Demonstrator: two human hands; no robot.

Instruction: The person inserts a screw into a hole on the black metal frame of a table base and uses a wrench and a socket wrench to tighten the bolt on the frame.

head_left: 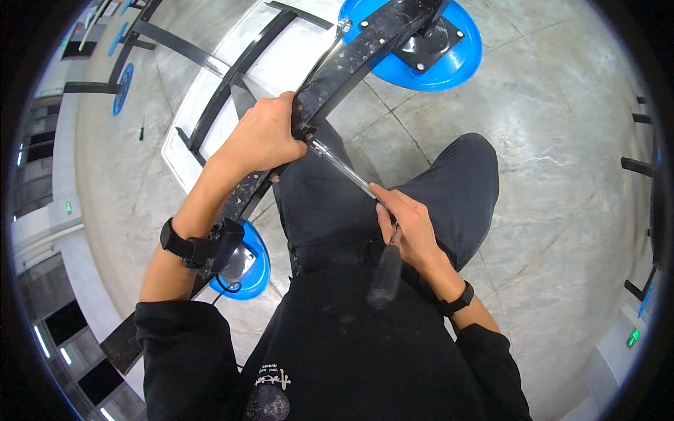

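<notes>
- The left hand [261, 137] is closed around a dark, scuffed metal bar [351, 57], fingers curled over its upper edge and thumb side toward the person's body; it grips the bar near a bolt hole where the tool tip meets the metal.
- The right hand [411, 231] is wrapped firmly around a long screwdriver [354, 179], fingers folded over the lower part of the shaft and the top of the handle; the dark handle sticks out below the hand over the person's lap, blurred.
- The screwdriver's shiny shaft runs up and to the left from the right hand, and its tip touches the bar just beside the left hand's fingers.
- The bar slants from the lower left, under the left forearm, up to the top of the view, where it joins a black plate bolted onto a blue round disc [449, 59].
- A second blue disc [247, 270] sits on the floor under the bar, just below the left wrist, partly hidden by the black wrist strap [193, 247] with a small device on it.
- The right wrist carries a black band [458, 300].
- The person wears dark trousers and a dark long-sleeved top with pushed-up sleeves, one knee [467, 168] bent toward the right.
- Beyond lies a grey polished floor [554, 182], with a pale panel crossed by a black frame [232, 77] behind the left hand.
</notes>
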